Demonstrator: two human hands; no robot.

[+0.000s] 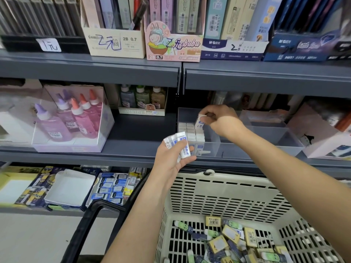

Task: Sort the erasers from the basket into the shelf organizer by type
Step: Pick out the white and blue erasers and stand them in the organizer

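We hold both bare arms out ahead of us. Our left forearm (136, 215) rises from below with the wrist nearly straight, and our left hand (173, 156) is turned partly palm-up, fingers and thumb curled round a bunch of white blue-printed rectangular erasers (179, 144). Our right forearm (281, 166) reaches in from the right, further forward and higher, its wrist bent downward. Our right hand (218, 118) shows us its back and pinches a single white and blue wrapped eraser (199, 121) between thumb and fingertips.
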